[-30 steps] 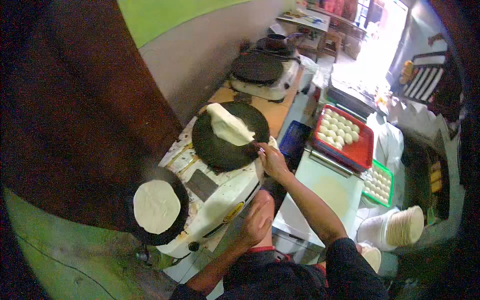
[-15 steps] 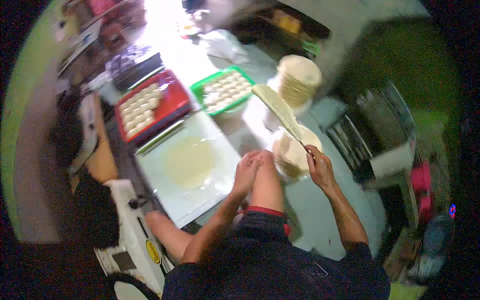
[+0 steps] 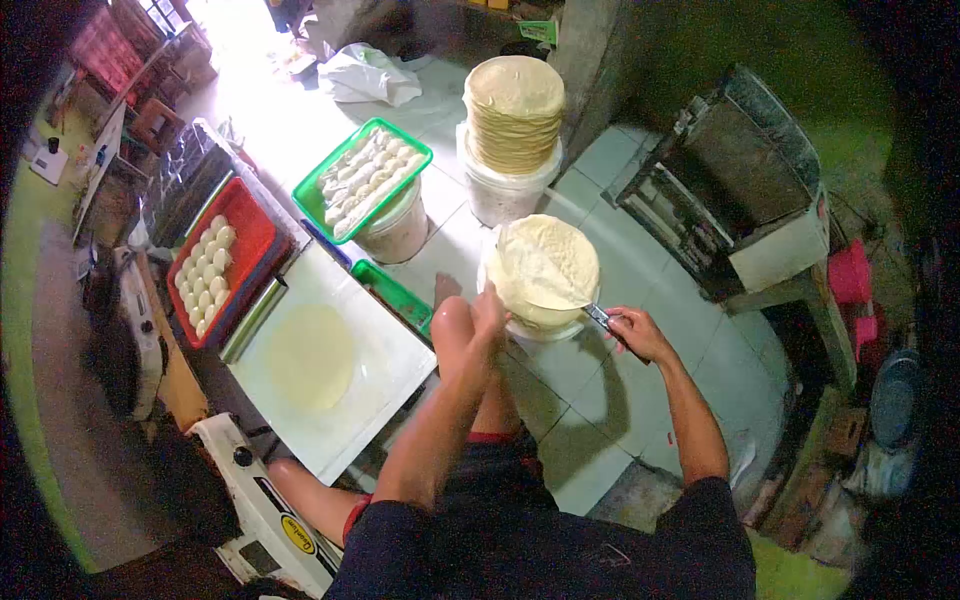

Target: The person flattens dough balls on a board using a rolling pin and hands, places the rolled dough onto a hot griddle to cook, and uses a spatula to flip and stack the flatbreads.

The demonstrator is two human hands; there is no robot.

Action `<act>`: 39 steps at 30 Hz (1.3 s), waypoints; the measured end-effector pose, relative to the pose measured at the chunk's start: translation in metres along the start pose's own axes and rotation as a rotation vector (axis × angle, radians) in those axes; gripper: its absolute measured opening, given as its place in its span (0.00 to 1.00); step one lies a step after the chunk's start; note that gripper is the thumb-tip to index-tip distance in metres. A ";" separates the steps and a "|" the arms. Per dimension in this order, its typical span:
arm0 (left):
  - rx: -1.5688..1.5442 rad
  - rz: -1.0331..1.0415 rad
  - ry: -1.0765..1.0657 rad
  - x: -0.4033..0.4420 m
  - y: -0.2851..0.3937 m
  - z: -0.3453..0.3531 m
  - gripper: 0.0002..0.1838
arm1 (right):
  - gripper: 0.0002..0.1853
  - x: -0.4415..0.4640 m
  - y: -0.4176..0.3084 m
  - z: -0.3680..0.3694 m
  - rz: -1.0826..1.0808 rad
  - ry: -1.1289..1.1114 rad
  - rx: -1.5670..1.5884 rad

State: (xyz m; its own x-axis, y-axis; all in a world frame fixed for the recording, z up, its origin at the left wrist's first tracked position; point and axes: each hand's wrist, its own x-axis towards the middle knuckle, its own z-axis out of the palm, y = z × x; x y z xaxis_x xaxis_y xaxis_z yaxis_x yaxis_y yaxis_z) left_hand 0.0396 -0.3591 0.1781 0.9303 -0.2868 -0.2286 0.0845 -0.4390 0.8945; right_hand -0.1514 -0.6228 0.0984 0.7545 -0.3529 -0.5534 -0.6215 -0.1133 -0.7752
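Observation:
My right hand (image 3: 635, 335) is closed around the dark handle of a metal spatula (image 3: 598, 316). Its blade runs under or into a thin, pale dough sheet (image 3: 535, 272), which lies partly folded on a round stack of flat dough sheets (image 3: 575, 245) on a white bucket. My left hand (image 3: 490, 318) is beside my raised knee, fingers stretched toward the stack's near left edge; whether they touch it I cannot tell. To the left, a flattened dough round (image 3: 310, 357) lies on a white board (image 3: 370, 400).
A taller stack of flat rounds (image 3: 515, 115) stands on another white bucket (image 3: 490, 195). Dough pieces fill a green tray (image 3: 420, 165) on a bucket. More dough balls sit in a red tray (image 3: 262, 235). A white machine (image 3: 265, 500) is at lower left, and a metal appliance (image 3: 740, 170) at right.
The dough sheet hung long and narrow from the raised spatula; now it lies spread over the stack. My right hand came lower, and my left hand moved from my knee toward the stack.

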 end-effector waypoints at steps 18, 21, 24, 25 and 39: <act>0.638 0.620 -0.350 -0.009 -0.083 0.024 0.41 | 0.13 0.019 0.072 0.096 -0.323 0.621 -0.259; 0.410 0.606 -0.140 -0.003 -0.109 -0.054 0.34 | 0.14 0.015 0.076 0.121 -0.266 0.570 -0.229; 0.499 0.384 -0.046 -0.011 -0.163 -0.148 0.31 | 0.15 0.020 0.063 0.118 -0.266 0.654 -0.226; 0.567 0.356 -0.059 -0.021 -0.182 -0.175 0.30 | 0.17 0.022 0.049 0.111 -0.185 0.620 -0.248; 0.737 0.153 -0.034 0.019 -0.246 -0.301 0.13 | 0.25 0.029 -0.036 0.171 -0.522 0.494 -0.927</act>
State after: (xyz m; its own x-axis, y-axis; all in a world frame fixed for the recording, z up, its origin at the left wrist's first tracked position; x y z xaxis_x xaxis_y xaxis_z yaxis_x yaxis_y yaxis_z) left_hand 0.1439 -0.0005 0.0691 0.8999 -0.4113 -0.1451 -0.3168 -0.8450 0.4308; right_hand -0.0715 -0.4701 0.0580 0.9263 -0.3625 0.1026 -0.3303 -0.9123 -0.2420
